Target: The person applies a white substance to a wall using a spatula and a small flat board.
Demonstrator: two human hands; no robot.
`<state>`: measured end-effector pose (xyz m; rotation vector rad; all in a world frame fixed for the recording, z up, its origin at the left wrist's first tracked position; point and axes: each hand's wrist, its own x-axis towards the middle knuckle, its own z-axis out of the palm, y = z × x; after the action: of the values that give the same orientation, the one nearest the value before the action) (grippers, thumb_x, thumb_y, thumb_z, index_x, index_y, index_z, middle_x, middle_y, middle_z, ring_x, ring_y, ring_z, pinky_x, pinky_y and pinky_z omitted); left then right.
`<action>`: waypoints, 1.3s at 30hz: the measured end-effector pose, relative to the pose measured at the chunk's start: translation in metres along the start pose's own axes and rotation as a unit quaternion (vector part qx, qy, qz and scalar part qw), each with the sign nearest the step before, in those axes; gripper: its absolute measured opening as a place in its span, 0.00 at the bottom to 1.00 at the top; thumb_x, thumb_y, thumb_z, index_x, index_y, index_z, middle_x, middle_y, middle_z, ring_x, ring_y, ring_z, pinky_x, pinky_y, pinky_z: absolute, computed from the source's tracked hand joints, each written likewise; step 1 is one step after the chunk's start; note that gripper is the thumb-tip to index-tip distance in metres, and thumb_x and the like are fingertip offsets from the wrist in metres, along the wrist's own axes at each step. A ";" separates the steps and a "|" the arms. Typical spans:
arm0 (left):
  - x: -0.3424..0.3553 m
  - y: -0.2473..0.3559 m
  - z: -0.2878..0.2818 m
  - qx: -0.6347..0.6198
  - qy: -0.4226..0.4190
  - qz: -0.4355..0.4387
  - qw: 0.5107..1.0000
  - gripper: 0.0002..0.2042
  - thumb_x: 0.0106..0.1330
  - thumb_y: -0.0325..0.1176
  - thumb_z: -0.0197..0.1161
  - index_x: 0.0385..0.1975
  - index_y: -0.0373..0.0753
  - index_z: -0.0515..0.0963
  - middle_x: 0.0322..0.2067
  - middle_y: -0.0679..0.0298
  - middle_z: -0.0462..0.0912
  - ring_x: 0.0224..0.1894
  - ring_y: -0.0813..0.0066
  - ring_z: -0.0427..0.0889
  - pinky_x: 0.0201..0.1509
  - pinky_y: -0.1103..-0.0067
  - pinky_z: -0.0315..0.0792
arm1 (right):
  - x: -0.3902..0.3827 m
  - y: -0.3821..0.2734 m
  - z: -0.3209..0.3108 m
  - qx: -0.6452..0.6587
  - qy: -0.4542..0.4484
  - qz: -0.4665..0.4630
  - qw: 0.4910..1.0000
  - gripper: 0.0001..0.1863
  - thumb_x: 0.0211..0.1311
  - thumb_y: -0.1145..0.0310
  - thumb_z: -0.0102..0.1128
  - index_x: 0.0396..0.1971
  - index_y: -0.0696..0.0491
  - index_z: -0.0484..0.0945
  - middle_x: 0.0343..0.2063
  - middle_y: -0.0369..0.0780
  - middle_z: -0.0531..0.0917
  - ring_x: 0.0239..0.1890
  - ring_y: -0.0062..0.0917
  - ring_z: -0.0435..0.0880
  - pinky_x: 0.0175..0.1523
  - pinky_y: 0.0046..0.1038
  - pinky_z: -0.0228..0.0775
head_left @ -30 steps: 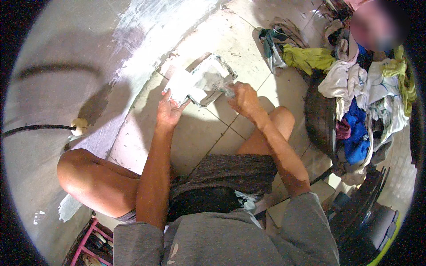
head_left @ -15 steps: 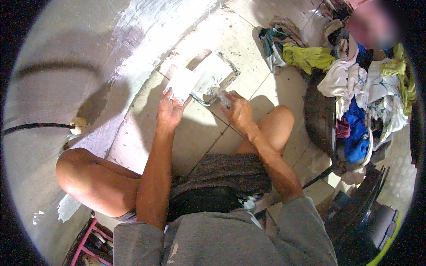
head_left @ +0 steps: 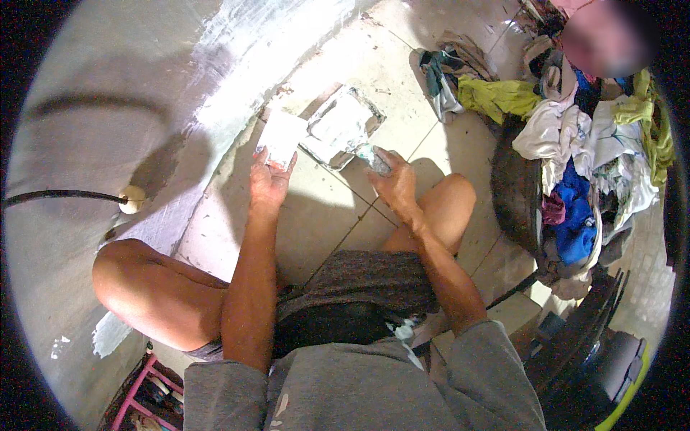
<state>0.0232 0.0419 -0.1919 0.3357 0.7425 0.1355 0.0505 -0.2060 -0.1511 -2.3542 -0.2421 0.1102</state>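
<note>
In the head view, the flat white plate (head_left: pixel 280 135) has shifted a little to the left over the last half second. It overlapped the edge of the shallow tray (head_left: pixel 323 154) in the view and now lies just beside that edge. A grey patch that showed across the tray a second ago is gone, and the white paste (head_left: pixel 339 122) inside looks bright over most of its surface. The small scraper (head_left: pixel 367 152) has drawn back to the tray's lower right corner. So the plate and the scraper now stand apart on either side, with the middle of the paste uncovered between them.

The left hand (head_left: pixel 269 185) reaches straight forward, its forearm (head_left: pixel 251 280) nearly in line with the wrist. Its fingers grip the plate's near edge, some of them showing along the plate's lower border. How much of the plate rests on the tiled floor (head_left: pixel 327 215), if any, I cannot tell.

The right hand (head_left: pixel 397 179) comes in from the right, past the bent knee (head_left: pixel 458 197), with the forearm slanting inward. Its fingers are curled around the scraper, the tip pointing up and left at the tray. Whether that tip touches the rim is too small to make out. The tray is on the floor, ahead of the person and between the hands.
</note>
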 end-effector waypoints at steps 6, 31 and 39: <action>-0.007 0.003 0.004 0.041 0.033 0.031 0.998 0.10 0.64 0.35 0.48 0.38 0.36 0.66 0.27 0.63 0.73 0.30 0.73 0.73 0.49 0.66 0.69 | 0.000 -0.012 -0.022 -0.075 0.063 -0.026 0.995 0.22 0.41 0.68 0.62 0.42 0.54 0.75 0.31 0.46 0.78 0.29 0.36 0.79 0.35 0.31 0.70; 0.002 0.004 0.012 0.010 -0.033 -0.048 0.998 0.12 0.64 0.34 0.47 0.45 0.42 0.65 0.49 0.63 0.70 0.55 0.63 0.65 0.61 0.52 0.51 | 0.021 0.006 -0.010 -0.133 -0.057 -0.118 0.982 0.21 0.43 0.65 0.59 0.40 0.56 0.75 0.33 0.48 0.78 0.34 0.42 0.77 0.42 0.37 0.69; 0.000 0.007 0.015 0.048 -0.011 -0.047 0.998 0.12 0.63 0.33 0.47 0.46 0.40 0.65 0.48 0.60 0.71 0.54 0.62 0.66 0.60 0.50 0.53 | 0.011 -0.012 0.009 -0.094 -0.051 -0.093 0.990 0.20 0.41 0.68 0.59 0.39 0.57 0.76 0.28 0.49 0.78 0.30 0.42 0.77 0.38 0.35 0.69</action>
<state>0.0328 0.0445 -0.1792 0.3911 0.7441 0.0069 0.0587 -0.1896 -0.1491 -2.5016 -0.5405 0.1214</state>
